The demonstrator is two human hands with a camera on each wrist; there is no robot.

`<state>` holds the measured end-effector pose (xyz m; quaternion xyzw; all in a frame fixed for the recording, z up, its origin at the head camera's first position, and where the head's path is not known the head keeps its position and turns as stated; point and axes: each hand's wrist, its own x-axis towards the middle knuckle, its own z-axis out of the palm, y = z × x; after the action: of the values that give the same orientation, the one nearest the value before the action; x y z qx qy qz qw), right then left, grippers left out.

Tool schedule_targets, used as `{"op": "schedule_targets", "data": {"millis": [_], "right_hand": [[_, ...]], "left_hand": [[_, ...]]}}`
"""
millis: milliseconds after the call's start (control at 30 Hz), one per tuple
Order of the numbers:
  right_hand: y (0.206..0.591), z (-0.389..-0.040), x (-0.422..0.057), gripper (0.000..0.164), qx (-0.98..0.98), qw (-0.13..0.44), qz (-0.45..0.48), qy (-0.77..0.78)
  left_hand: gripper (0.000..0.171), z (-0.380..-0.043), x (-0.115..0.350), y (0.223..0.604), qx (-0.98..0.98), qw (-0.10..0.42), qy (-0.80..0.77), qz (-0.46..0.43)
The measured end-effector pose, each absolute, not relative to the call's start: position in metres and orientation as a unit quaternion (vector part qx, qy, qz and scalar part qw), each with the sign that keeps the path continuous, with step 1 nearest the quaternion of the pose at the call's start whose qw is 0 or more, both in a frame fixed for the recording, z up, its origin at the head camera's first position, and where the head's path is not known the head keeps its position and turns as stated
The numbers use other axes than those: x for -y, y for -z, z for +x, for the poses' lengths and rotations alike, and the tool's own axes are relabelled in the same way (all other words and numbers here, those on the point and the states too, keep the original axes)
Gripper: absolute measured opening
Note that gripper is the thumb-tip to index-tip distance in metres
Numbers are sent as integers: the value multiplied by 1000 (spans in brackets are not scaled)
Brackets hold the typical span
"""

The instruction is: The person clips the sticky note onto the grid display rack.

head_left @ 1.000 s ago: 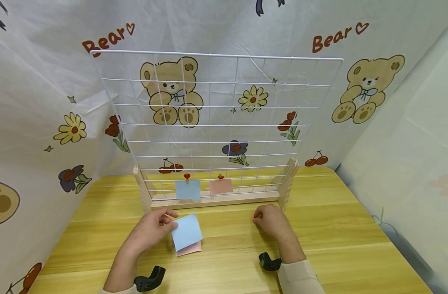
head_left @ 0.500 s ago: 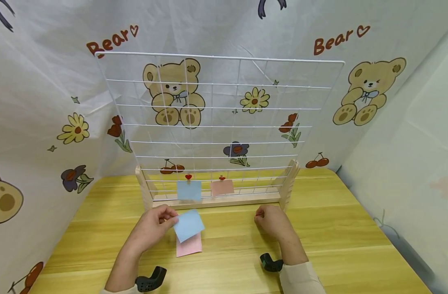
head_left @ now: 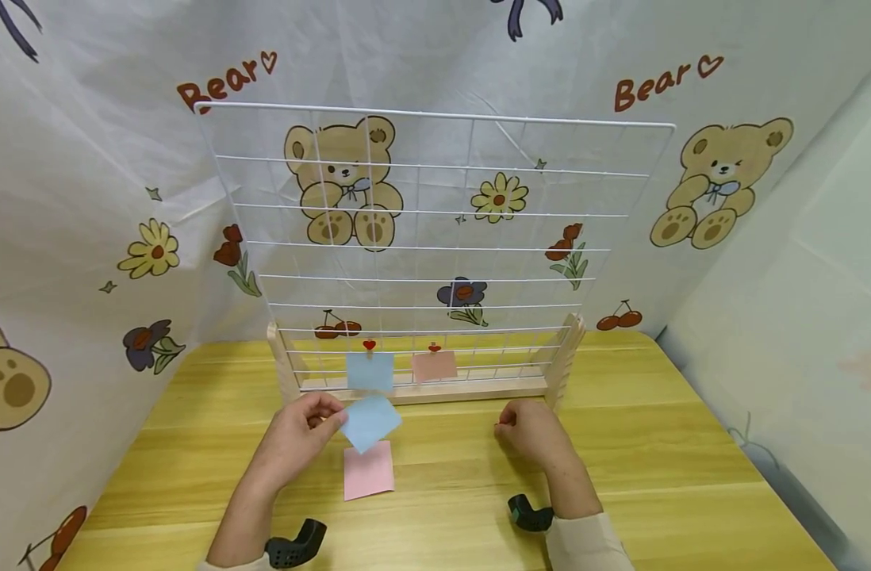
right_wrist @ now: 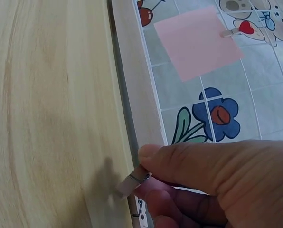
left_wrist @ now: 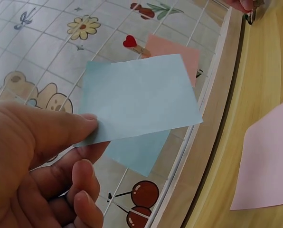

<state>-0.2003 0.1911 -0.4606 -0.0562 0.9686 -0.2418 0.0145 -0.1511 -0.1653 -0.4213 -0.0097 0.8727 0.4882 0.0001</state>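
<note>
My left hand (head_left: 296,436) pinches a light blue paper note (head_left: 371,424) by one corner, thumb on top. The note is tilted above the table, just in front of a white wire grid rack. On the table below it lies a pink paper note (head_left: 368,473). My right hand (head_left: 534,432) is near the rack's right foot and pinches a small wooden clothespin (right_wrist: 134,181) between thumb and finger. Clipped low on the grid are another blue note (head_left: 370,371) and a pink note (right_wrist: 198,43), each under a clothespin with a red heart (right_wrist: 246,27).
The grid stands in a wooden base (head_left: 471,391) with notched side feet on the wood-grain table (head_left: 450,507). A white cloth printed with bears and flowers hangs behind. A black wrist mount (head_left: 296,544) sits on my left wrist, another (head_left: 530,514) on my right.
My left hand has raised the blue note off the pink one, turning it and moving it toward the rack; the pink note now lies uncovered. My right hand has barely moved.
</note>
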Motion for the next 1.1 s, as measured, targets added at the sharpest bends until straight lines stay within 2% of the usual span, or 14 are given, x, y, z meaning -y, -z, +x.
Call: {"op": "schedule_targets", "data": {"millis": [167,633,900,1100], "right_hand": [[460,-201,-192,7,-969,13,-56,241],[455,-202,-183,5,-965,2,-75,250],[449,-199,-174,7,-963,2,-81,259],[449,-197,-168,7,-961,-14,-95,260]], "left_hand": [[10,-153,165,421,-865,-17,-501,-10],[23,-159,163,425,-808,-25,-589,-18],[34,-161,165,415,-787,-42,-613,-56],[34,-164,166,409,-761,-63,-641,-76]]}}
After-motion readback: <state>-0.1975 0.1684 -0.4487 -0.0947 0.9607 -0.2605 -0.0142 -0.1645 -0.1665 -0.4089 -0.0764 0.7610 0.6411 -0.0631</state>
